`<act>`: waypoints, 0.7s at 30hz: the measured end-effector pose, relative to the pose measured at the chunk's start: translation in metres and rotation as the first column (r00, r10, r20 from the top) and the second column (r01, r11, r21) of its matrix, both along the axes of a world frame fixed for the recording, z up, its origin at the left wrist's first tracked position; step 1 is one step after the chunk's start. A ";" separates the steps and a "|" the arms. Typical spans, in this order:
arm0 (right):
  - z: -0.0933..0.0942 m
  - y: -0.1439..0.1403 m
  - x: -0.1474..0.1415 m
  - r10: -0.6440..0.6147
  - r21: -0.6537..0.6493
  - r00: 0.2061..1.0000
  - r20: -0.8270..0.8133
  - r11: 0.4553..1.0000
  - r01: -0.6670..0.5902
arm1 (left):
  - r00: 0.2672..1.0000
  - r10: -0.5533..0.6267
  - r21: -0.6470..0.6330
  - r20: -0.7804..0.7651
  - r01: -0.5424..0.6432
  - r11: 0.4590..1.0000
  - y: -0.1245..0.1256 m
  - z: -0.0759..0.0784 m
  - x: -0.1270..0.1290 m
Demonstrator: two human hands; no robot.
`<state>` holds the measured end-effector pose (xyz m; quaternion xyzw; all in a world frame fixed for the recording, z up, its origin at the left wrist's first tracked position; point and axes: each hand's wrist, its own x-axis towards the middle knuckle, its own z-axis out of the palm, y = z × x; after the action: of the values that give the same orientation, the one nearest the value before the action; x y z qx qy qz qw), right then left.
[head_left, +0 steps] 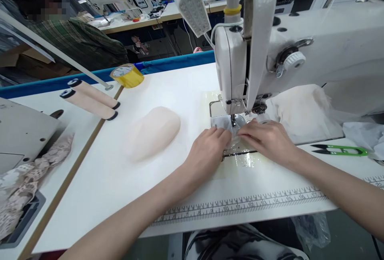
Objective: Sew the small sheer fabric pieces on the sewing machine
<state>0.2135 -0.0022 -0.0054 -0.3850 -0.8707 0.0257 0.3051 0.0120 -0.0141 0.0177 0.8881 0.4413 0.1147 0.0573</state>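
"What are our hands at?"
"Our right hand (268,138) pinches sheer cloth (235,135) before the presser foot (233,121); our left hand's (211,149) fingers curl together there, grip hidden."
"And farther?"
"We see yellow tape (132,78)."

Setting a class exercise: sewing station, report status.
Left hand, right hand at sheer material by presser foot. Beige pad left, apart. Green snips off right, untouched.

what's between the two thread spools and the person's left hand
A pale beige moulded cup lies on the white tabletop between the thread spools and the left hand, touching neither, as the head view shows.
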 end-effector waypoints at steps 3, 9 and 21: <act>-0.001 0.003 0.000 -0.105 -0.084 0.989 -0.103 0.992 0.096 | 0.971 0.112 -0.183 0.213 -0.073 0.980 0.018 0.004 0.001; 0.000 0.006 -0.002 -0.212 -0.063 0.969 -0.127 0.977 0.205 | 0.959 0.067 -0.286 0.275 0.016 0.958 0.036 0.014 0.001; 0.000 0.002 0.000 -0.157 -0.045 0.987 -0.039 0.987 0.155 | 0.961 -0.126 -0.168 0.245 0.170 0.971 0.037 0.005 -0.010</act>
<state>0.2139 -0.0006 -0.0057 -0.4577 -0.8304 0.0280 0.3164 0.0020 0.0226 0.0224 0.8899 0.3725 0.1710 0.2004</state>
